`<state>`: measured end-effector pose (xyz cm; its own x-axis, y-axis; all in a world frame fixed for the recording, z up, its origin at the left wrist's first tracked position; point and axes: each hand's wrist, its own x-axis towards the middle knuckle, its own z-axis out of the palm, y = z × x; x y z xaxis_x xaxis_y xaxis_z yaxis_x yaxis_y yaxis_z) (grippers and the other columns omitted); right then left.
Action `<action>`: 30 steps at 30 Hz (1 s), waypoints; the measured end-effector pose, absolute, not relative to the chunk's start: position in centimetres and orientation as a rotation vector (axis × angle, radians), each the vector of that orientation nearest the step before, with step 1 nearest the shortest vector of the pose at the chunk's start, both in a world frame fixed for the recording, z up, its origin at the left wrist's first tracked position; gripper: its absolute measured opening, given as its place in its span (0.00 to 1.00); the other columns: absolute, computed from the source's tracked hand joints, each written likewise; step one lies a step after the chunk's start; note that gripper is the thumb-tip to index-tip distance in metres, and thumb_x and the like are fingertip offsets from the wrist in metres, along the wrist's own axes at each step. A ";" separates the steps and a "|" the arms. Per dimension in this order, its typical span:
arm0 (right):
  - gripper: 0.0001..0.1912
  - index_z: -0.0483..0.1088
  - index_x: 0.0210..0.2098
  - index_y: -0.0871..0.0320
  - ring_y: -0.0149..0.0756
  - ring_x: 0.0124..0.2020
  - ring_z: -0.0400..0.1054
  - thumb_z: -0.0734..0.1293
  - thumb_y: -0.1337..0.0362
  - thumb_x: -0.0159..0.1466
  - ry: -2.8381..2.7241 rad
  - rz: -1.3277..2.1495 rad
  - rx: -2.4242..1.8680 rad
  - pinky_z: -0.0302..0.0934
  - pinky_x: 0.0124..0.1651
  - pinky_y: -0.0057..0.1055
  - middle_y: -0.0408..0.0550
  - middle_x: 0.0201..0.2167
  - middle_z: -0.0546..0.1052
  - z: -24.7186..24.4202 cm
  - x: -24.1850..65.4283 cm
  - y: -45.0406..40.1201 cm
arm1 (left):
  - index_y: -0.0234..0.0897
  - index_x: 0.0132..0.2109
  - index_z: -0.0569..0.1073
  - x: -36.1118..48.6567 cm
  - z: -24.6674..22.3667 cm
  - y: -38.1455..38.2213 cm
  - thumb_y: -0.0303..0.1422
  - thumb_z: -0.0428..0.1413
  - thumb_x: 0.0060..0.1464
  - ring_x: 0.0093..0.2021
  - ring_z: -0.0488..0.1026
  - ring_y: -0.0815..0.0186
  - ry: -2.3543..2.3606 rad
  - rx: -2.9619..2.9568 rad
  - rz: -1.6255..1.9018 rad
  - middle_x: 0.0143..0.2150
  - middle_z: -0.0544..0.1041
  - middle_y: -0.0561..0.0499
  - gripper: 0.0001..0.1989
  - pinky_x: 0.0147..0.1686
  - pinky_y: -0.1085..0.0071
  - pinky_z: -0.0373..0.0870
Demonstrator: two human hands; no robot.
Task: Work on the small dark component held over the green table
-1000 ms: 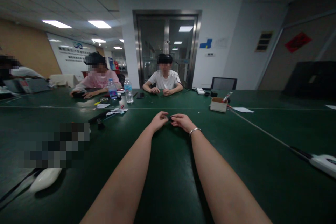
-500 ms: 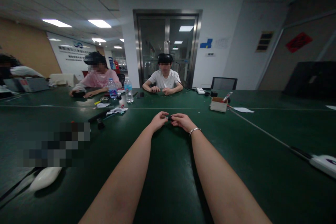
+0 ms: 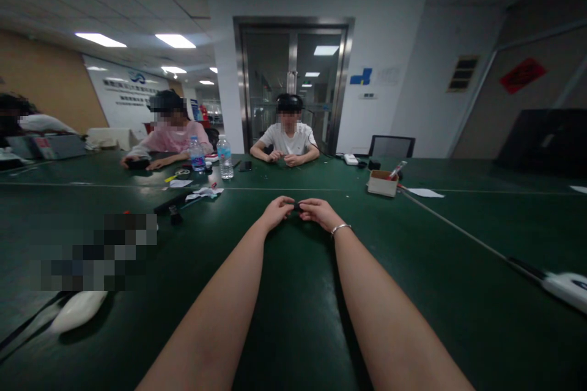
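Both forearms reach forward over the dark green table (image 3: 298,293), and the two hands meet near its middle. Between the fingertips is a small black object (image 3: 297,206), too small for me to tell its kind. My right hand (image 3: 320,212), with a silver bracelet (image 3: 341,229) at the wrist, pinches it between thumb and fingers. From the other side my left hand (image 3: 277,211) closes its thumb and fingertips on the object's left end. The fingers cover much of it.
Two water bottles (image 3: 225,157) stand back left, near crumpled paper (image 3: 204,193). A small open box (image 3: 382,183) sits back right. A white power strip (image 3: 566,290) with its cable lies at right, a white rounded object (image 3: 80,311) at left. One person (image 3: 288,137) sits opposite, others further left.
My hands stay almost in place, still holding the small black object. A light bit seen at its left end before no longer shows. The person opposite has shifted their hands slightly.
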<state>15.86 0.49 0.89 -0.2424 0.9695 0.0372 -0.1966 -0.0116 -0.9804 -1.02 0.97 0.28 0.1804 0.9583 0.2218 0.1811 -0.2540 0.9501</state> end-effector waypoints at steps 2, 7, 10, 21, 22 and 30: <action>0.07 0.71 0.35 0.67 0.28 0.20 0.71 0.69 0.75 0.55 -1.245 1.470 -0.928 0.69 0.25 0.21 0.49 0.20 0.75 1.0 15.8 0.4 | 0.31 0.42 0.70 -1.0 0.2 1.0 0.33 0.51 0.54 0.22 0.65 0.73 1.112 1.596 1.148 0.24 0.68 0.54 0.11 0.22 0.77 0.60; 0.05 0.70 0.33 0.67 0.28 0.19 0.70 0.69 0.75 0.56 -1.238 1.455 -0.944 0.67 0.23 0.21 0.49 0.19 0.75 0.9 15.7 0.6 | 0.32 0.42 0.71 -1.4 0.0 1.0 0.28 0.57 0.46 0.26 0.67 0.72 1.056 1.636 1.227 0.26 0.71 0.52 0.13 0.27 0.75 0.63; 0.06 0.68 0.29 0.67 0.27 0.17 0.68 0.70 0.70 0.57 -1.254 1.462 -0.928 0.65 0.20 0.20 0.49 0.17 0.73 0.6 15.6 1.0 | 0.32 0.40 0.73 -1.8 0.0 0.9 0.28 0.62 0.41 0.35 0.71 0.68 1.017 1.654 1.297 0.33 0.74 0.48 0.15 0.36 0.72 0.66; 0.34 0.57 0.52 0.50 0.29 0.26 0.73 0.71 0.76 0.51 -1.314 1.460 -0.784 0.71 0.32 0.26 0.41 0.33 0.72 1.3 16.4 0.3 | 0.32 0.38 0.75 -2.2 -0.4 1.1 0.35 0.65 0.36 0.32 0.71 0.67 0.976 1.508 1.283 0.34 0.76 0.46 0.19 0.36 0.69 0.66; 0.32 0.56 0.53 0.51 0.30 0.25 0.73 0.71 0.72 0.52 -1.321 1.473 -0.818 0.70 0.30 0.27 0.42 0.31 0.72 1.4 16.3 0.3 | 0.32 0.38 0.75 -2.2 -0.4 1.1 0.35 0.65 0.36 0.32 0.71 0.67 0.967 1.518 1.285 0.34 0.76 0.46 0.19 0.36 0.69 0.66; 0.29 0.54 0.54 0.49 0.23 0.16 0.66 0.66 0.70 0.56 -1.442 1.420 -0.905 0.65 0.18 0.22 0.42 0.33 0.71 1.5 16.2 0.7 | 0.32 0.36 0.75 -2.1 -0.4 1.1 0.34 0.65 0.36 0.32 0.71 0.67 0.994 1.518 1.296 0.32 0.76 0.47 0.17 0.36 0.69 0.66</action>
<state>16.18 0.68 1.53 -0.3350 0.9369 0.1003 -0.0855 0.0758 -0.9934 -2.14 1.10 -0.41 0.1352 0.9489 0.2852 0.0296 -0.2916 0.9561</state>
